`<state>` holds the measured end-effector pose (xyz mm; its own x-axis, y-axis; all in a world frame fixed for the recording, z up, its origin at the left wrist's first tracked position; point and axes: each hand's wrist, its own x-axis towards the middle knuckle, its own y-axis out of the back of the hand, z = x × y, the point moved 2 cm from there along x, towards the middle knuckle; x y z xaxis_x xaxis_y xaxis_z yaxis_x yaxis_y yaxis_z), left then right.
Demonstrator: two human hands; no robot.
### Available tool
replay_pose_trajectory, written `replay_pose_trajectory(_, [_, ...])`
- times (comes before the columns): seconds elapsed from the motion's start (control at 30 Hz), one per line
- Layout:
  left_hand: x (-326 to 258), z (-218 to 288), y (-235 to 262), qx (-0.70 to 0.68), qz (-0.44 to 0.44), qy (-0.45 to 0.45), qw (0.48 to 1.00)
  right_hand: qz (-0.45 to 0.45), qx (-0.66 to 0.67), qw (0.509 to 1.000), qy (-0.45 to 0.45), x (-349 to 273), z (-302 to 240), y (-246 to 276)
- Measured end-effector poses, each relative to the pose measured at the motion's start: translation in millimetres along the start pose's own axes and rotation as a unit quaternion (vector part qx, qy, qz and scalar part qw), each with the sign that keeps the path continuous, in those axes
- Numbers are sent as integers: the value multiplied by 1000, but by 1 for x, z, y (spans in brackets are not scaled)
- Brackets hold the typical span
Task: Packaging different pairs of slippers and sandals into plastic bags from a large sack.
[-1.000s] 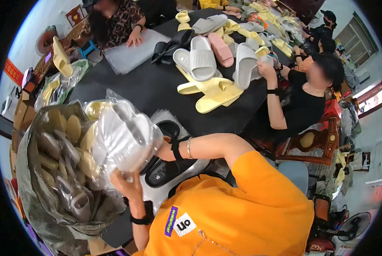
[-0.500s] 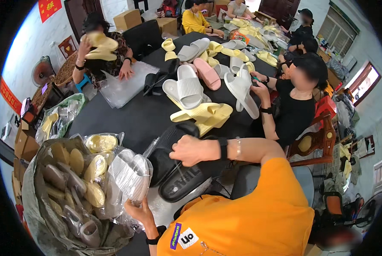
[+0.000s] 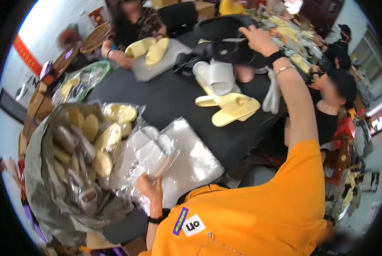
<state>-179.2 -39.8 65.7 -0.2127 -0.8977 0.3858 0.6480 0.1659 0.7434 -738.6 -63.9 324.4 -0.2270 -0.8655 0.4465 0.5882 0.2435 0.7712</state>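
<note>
Bagging slippers at a crowded black table [image 3: 169, 98].

The person in the orange shirt [image 3: 250, 213] is gripping a clear plastic bag with a pale slipper inside [image 3: 150, 158] in the left hand [image 3: 150, 190], fingers curled around its lower edge, low down just beside a big sack of bagged slippers [image 3: 71, 162] and over a stack of clear bags [image 3: 191, 164]. The right hand [image 3: 259, 40] is stretching far across the table, fingers closing over a black slipper [image 3: 229, 49] at the far side. Between the two hands, yellow slippers [image 3: 231, 109] and white slippers [image 3: 214, 77] are lying on the table. Opposite, another person is pressing both hands on a yellow pair [image 3: 148, 49].
</note>
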Motion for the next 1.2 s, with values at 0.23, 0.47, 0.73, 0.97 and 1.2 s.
replay_pose_trajectory(0.23, [2,20,2,-22,48,-45,998,-126,545,817,142,-58,-206,-4])
replay_pose_trajectory(0.47, [-12,45,0,-127,-196,-116,965,-481,817,298,-108,-215,-318,-39])
replay_pose_trajectory(0.73, [-37,-31,21,-144,8,141,980,-465,790,282,-285,-310,-284,-77])
replay_pose_trajectory(0.97, [-63,-57,-1,-230,13,337,913,-416,777,402,-247,-317,-295,-95])
replay_pose_trajectory(1.2, [-60,-75,-8,-413,-296,299,807,-405,777,418,-239,-325,-296,-113])
